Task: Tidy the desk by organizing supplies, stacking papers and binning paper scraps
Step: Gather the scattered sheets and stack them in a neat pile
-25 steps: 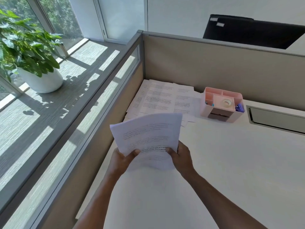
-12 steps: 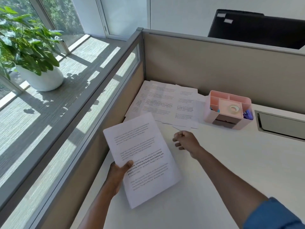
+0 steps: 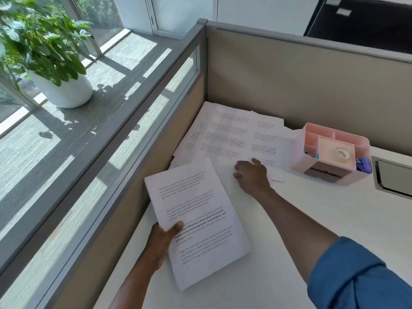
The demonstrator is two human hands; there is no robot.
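Your left hand (image 3: 161,240) pinches with thumb on top; your right hand (image 3: 252,175) reaches forward, arm extended, fingers loosely spread.

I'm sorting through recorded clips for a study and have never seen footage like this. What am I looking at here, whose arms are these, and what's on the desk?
No machine here: a person wears a camera on the head, looking down at their own arms. The left hand grips a stack of printed pages by its edge. The right hand reaches onto loose printed sheets spread in the corner of the white desk. Beside them stands a pink organizer holding a roll of tape. A potted plant sits on the window ledge at left.
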